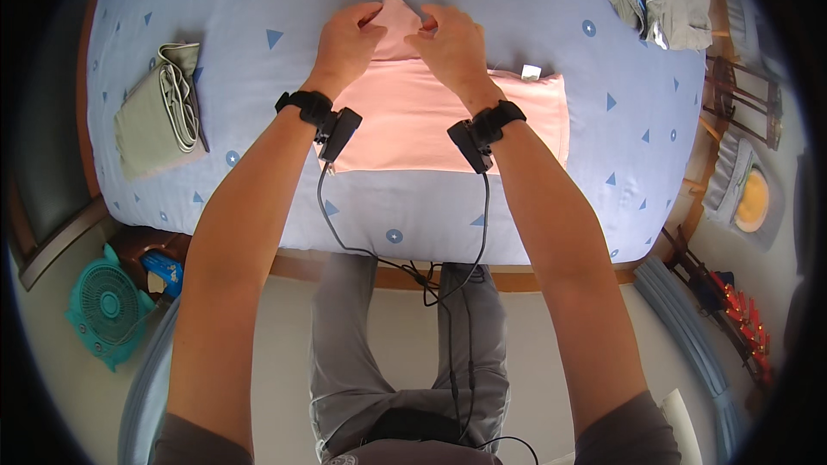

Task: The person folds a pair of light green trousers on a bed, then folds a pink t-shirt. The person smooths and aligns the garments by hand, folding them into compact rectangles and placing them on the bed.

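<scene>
A pink garment (413, 123) lies flat on the blue patterned bedsheet (271, 206) in front of me, a white tag at its upper right edge. A narrower part of the same cloth sticks out beyond its far edge. My left hand (352, 39) pinches that part on its left side, the thumb and fingers bent around the fabric. On the other side my right hand (449, 42) grips the cloth's right edge in the same way. Both wrists wear black straps with small black devices, and cables run down from them.
A folded grey-green cloth (158, 116) rests at the bed's left. Grey clothes (672, 0) with hangers lie at the far right corner. A teal fan (110, 303) stands on the floor at lower left, and dark wooden furniture (743, 100) is at the right. Cables (423, 281) hang before my legs.
</scene>
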Tool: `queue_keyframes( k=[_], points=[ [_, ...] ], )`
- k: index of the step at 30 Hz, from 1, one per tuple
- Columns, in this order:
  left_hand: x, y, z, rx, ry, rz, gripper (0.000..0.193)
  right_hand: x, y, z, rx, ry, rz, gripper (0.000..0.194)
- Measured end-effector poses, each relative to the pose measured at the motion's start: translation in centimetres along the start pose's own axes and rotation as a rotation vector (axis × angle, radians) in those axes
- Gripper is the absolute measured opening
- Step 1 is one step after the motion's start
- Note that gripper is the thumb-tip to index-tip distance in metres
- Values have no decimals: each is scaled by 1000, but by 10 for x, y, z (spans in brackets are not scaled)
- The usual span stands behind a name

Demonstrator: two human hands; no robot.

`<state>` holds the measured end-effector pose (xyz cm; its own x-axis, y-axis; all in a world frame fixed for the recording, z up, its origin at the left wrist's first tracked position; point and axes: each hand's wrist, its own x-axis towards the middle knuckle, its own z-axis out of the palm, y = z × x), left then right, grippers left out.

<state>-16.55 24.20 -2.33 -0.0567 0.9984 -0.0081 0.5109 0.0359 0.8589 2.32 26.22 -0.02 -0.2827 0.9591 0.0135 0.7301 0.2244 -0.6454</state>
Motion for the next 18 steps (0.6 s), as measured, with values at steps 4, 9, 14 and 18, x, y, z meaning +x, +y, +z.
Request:
queue_keyframes(
  k=[4, 9, 14, 18],
  points=[
    [-29, 16, -18, -18, 43, 265, 25, -21, -1, -6, 67, 58, -169, 25],
    [-83, 22, -33, 142, -1, 460, 24, -83, -2, -8, 60, 62, -380, 25],
    [-113, 8, -35, 159, -41, 382, 21, -118, 0, -2, -49, 171, -391, 34],
    [-118, -2, -39, 58, -53, 274, 21, -108, 11, 8, -144, 92, -501, 39]
  ],
)
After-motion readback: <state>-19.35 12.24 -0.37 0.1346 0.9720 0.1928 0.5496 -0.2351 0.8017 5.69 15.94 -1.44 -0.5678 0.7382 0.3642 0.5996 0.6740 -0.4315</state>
